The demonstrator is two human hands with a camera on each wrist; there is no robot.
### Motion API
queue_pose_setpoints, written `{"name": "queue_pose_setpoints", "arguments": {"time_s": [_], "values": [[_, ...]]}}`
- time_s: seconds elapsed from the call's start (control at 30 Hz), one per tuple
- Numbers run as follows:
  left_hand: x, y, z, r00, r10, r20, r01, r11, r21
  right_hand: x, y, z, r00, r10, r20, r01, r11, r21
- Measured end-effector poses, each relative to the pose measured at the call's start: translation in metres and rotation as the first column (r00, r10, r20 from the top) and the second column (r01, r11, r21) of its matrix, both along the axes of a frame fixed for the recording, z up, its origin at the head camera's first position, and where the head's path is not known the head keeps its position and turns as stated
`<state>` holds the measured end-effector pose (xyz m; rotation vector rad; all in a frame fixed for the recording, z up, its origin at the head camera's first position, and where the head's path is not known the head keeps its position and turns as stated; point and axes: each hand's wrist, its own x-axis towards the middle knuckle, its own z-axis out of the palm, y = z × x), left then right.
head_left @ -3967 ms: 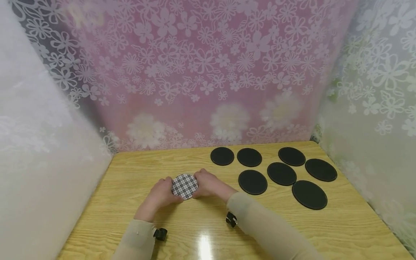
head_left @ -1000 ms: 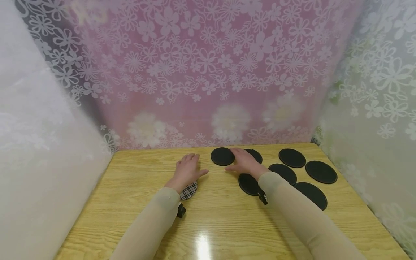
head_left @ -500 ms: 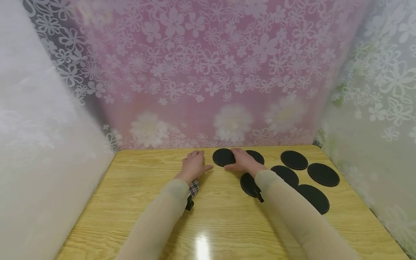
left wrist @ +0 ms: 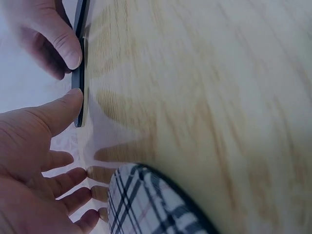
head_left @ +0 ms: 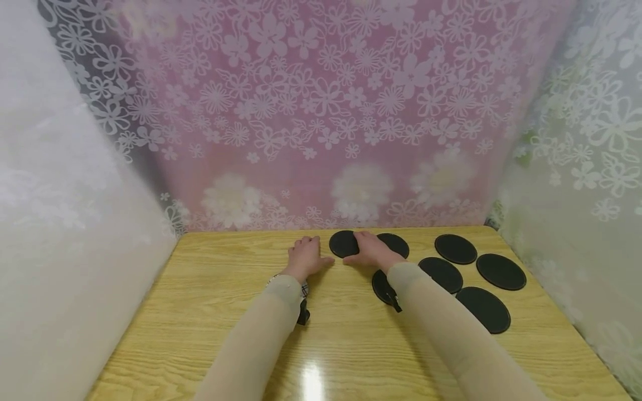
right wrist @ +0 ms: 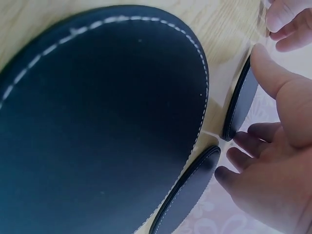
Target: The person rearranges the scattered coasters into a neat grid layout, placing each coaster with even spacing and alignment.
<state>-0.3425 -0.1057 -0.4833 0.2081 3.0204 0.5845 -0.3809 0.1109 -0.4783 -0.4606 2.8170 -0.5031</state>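
Observation:
My right hand (head_left: 371, 250) reaches to the back of the table and holds a round black coaster (head_left: 342, 244) by its right side. In the right wrist view, thumb and fingertips sit at opposite parts of that coaster's (right wrist: 243, 100) rim. My left hand (head_left: 305, 257) is spread just left of it, its fingers apart and nothing within them. In the left wrist view the left thumb (left wrist: 63, 108) overlaps the black coaster's edge. A coaster with a black-and-white plaid face (left wrist: 146, 204) lies below the left wrist, mostly covered by the sleeve in the head view.
More black stitched coasters lie flat to the right: one behind the right hand (head_left: 397, 245), one partly under the right wrist (head_left: 379, 287), and several farther right (head_left: 501, 272). Flowered curtains (head_left: 351, 111) enclose the wooden table (head_left: 210, 312) at back and sides.
Four seconds ago both hands held the plaid coaster; it now lies released. Both hands have gone to the back black coaster, the left edging right and the right reaching farther over its side.

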Motion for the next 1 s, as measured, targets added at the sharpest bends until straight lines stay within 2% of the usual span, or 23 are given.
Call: {"name": "queue_pose_setpoints", "arguments": {"time_s": [0.23,0.37,0.5,0.73,1.0], "values": [[-0.001,0.003,-0.002,1.0,0.011,0.012,-0.011,1.0,0.001,-0.009,0.005,-0.006,0.999,-0.052,0.015,0.051,0.999,0.01],[-0.002,0.004,-0.004,1.0,-0.003,0.015,0.003,1.0,-0.005,-0.013,0.007,-0.006,0.998,-0.049,0.045,0.048,0.999,0.026],[-0.002,0.003,-0.007,1.0,-0.013,0.02,0.013,1.0,-0.019,-0.011,0.008,-0.002,0.999,-0.029,0.033,0.028,0.999,0.031],[-0.001,0.001,-0.005,1.0,-0.015,0.014,0.015,1.0,-0.003,-0.003,0.004,0.008,1.0,0.003,0.016,-0.003,1.0,0.018],[-0.002,0.003,-0.006,1.0,0.01,0.008,-0.01,1.0,0.006,0.0,-0.002,0.01,1.0,-0.009,-0.003,0.01,0.998,0.07]]}}
